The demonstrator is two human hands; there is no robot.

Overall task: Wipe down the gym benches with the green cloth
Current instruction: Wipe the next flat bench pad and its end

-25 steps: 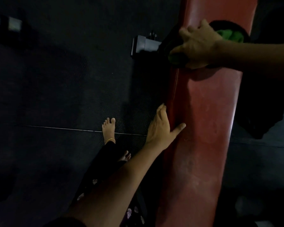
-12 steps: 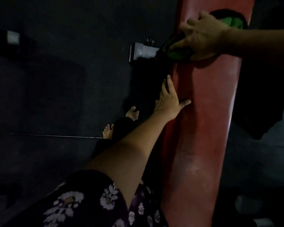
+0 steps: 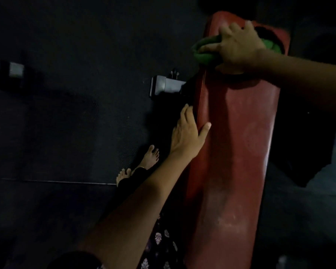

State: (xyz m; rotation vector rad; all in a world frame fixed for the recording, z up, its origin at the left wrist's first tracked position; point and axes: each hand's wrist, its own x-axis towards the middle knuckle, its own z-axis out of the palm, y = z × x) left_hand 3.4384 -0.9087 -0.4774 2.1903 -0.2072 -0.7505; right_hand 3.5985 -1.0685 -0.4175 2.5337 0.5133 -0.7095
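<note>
The right hand [image 3: 239, 45] presses the bunched green cloth [image 3: 204, 52] onto the far end of the red bench [image 3: 241, 152], fingers curled over it. The left hand [image 3: 186, 136] rests flat and relaxed against the bench's near edge. Pale smudges nearer the camera suggest most of the pad awaits wiping.

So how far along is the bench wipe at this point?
In hand: the right hand presses the green cloth on the far end of the red bench, and the left hand braces its edge. Left: pale smudges mark the near half. Nothing looks clearly finished; other benches aren't visible.
</note>
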